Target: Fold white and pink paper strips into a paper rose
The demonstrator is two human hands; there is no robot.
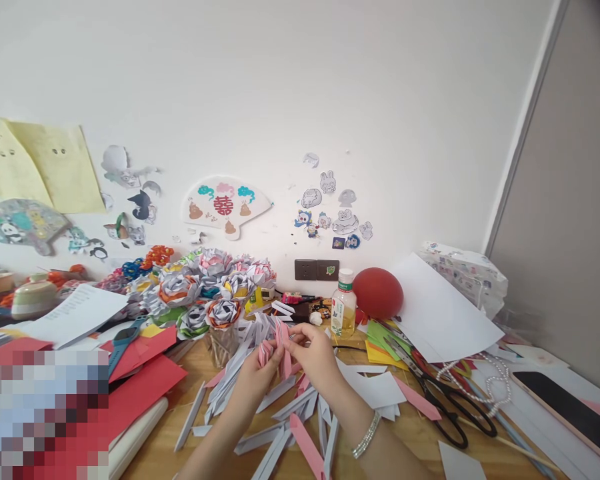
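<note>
My left hand (253, 381) and my right hand (314, 355) meet above the wooden desk (410, 437), both pinched on a small pink folded paper piece (279, 347). The piece is made of several narrow pink strips joined together. My right wrist wears a silver bracelet (367, 435). Under and around my hands lie several folded paper strips (280, 427), grey-white and pink. Just behind my hands stands a bunch of paper flowers (215, 287).
Black scissors (443, 400) lie to the right, near white sheets (440, 307) and coloured paper. A small bottle (343, 303) and a red ball (378, 292) stand at the back. Red paper (145, 373) lies left. A phone (565, 403) sits far right.
</note>
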